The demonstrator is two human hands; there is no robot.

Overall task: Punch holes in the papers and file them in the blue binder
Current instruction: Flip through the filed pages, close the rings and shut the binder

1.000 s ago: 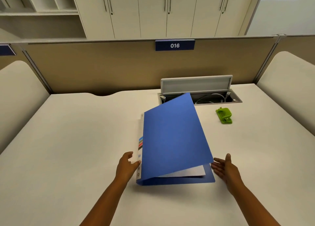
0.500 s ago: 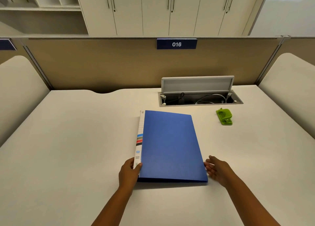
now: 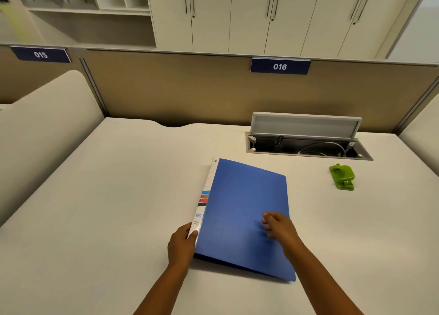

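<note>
Head view: blue binder [image 3: 247, 217] lies closed on desk [image 3: 118, 196], lower centre of frame, spine to left. Left hand [image 3: 181, 245] grips spine at near corner, thumb on label strip, likely to steady it. Right hand [image 3: 280, 228] over cover, fingers loosely curled, grasping nothing; contact unclear. Green hole punch [image 3: 342, 177] at right, well apart, untouched. No loose papers visible. Open cable tray [image 3: 308, 146] beyond binder.

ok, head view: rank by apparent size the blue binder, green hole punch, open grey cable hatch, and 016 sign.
1. Blue plastic binder, closed on the desk, largest but also nearest.
2. Open grey cable hatch.
3. Dark blue 016 sign, farther off, so unsure.
4. Green plastic hole punch, smallest.
</note>
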